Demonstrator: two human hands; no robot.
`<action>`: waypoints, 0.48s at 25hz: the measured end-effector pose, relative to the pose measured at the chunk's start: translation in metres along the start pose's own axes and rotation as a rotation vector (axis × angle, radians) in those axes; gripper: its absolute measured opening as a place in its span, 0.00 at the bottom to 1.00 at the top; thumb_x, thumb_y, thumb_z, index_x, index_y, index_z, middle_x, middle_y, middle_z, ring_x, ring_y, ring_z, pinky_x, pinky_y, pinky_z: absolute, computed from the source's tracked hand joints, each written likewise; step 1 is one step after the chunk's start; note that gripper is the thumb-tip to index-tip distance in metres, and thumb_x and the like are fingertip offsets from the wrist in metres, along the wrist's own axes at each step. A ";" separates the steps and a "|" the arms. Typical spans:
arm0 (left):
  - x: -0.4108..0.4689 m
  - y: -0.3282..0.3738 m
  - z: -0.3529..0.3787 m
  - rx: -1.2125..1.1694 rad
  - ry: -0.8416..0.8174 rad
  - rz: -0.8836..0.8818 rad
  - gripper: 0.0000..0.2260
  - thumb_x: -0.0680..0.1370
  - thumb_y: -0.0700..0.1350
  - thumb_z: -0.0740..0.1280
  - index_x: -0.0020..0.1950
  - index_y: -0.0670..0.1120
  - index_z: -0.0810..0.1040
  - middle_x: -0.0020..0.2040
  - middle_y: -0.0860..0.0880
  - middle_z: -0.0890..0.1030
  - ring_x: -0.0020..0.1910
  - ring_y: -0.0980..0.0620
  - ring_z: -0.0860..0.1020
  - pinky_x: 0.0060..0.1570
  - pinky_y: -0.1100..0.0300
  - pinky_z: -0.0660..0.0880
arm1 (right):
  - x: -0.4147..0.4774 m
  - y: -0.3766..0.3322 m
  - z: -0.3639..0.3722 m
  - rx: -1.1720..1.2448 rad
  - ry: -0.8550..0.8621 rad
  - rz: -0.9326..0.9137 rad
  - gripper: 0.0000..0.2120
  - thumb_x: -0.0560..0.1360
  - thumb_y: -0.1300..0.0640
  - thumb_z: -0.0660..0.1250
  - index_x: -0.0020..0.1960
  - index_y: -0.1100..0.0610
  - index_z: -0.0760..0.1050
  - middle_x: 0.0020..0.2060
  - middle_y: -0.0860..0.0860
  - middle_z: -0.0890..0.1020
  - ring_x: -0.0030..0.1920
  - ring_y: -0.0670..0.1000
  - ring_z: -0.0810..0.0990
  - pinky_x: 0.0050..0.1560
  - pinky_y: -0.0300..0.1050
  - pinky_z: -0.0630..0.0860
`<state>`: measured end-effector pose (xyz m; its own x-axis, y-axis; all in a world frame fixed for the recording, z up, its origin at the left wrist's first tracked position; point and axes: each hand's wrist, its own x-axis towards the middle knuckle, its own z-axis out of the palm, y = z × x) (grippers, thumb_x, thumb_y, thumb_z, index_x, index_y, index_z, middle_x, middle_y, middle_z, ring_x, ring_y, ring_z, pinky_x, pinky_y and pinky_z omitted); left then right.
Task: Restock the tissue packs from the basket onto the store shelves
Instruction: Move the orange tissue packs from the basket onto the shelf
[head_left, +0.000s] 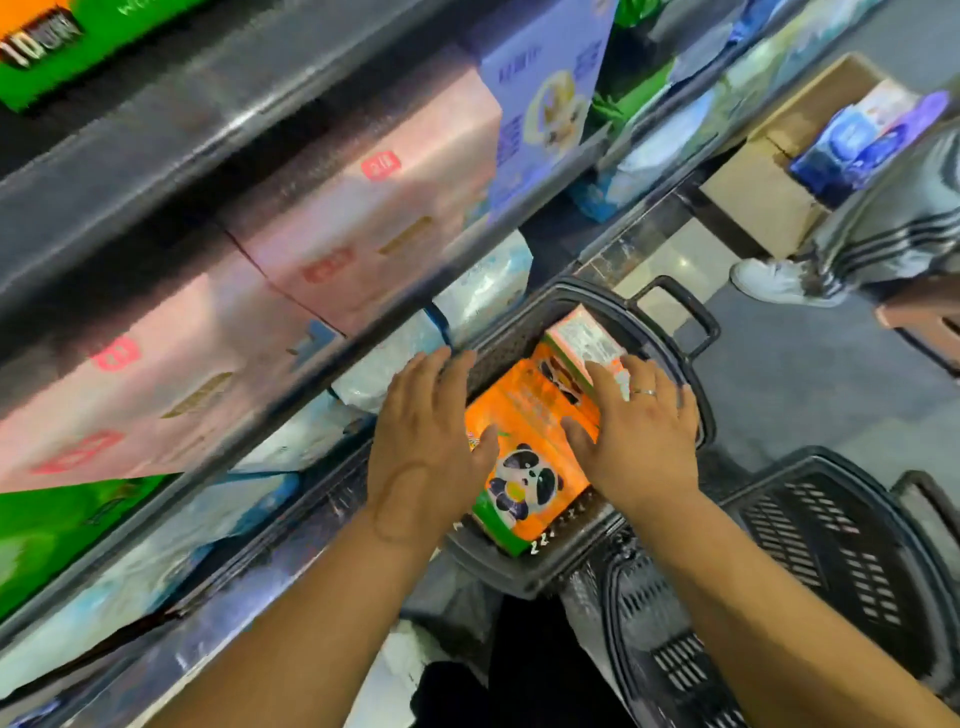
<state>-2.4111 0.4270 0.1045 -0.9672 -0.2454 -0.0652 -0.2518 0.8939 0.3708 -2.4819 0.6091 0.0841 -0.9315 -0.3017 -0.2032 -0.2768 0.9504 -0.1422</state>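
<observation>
An orange tissue pack (530, 415) with a panda print lies in a dark plastic basket (670, 332) on the floor by the shelves. My left hand (431, 441) rests on the pack's left edge, fingers spread, thumb on the orange top. My right hand (639, 431), wearing a ring, presses on the pack's right side with fingers apart. Whether either hand grips the pack is unclear. A second pack (582, 338) with a pale label lies beyond it in the basket. Pink tissue packs (363, 218) fill the shelf at the left.
A second dark basket (831, 525) stands at the lower right. Pale blue-white packs (483, 291) sit on the lower shelf. A purple box (545, 98) stands further along. A cardboard box (769, 171) of goods and another person's leg and white shoe (779, 280) are at the right.
</observation>
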 end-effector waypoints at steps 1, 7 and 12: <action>0.003 0.001 0.022 0.008 -0.032 -0.010 0.30 0.73 0.56 0.63 0.71 0.43 0.68 0.68 0.41 0.71 0.68 0.39 0.69 0.68 0.44 0.67 | 0.001 0.014 0.015 -0.010 -0.053 0.028 0.31 0.74 0.41 0.66 0.72 0.51 0.66 0.70 0.60 0.68 0.71 0.64 0.63 0.68 0.68 0.58; 0.027 0.003 0.137 0.031 -0.340 -0.107 0.33 0.77 0.56 0.65 0.77 0.48 0.55 0.76 0.45 0.58 0.75 0.46 0.55 0.73 0.53 0.54 | 0.037 0.085 0.100 0.017 -0.300 0.181 0.37 0.74 0.39 0.65 0.77 0.48 0.53 0.75 0.57 0.59 0.74 0.60 0.57 0.71 0.58 0.59; 0.079 0.012 0.204 0.132 -0.346 0.030 0.35 0.76 0.54 0.67 0.77 0.46 0.55 0.75 0.42 0.60 0.74 0.43 0.58 0.72 0.52 0.56 | 0.084 0.121 0.158 0.023 -0.344 0.239 0.49 0.69 0.36 0.70 0.78 0.51 0.46 0.74 0.58 0.58 0.73 0.61 0.59 0.71 0.56 0.60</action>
<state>-2.4971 0.4950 -0.0854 -0.9222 -0.0973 -0.3743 -0.2038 0.9449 0.2564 -2.5564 0.6867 -0.1031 -0.8344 -0.0846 -0.5446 -0.0534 0.9959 -0.0729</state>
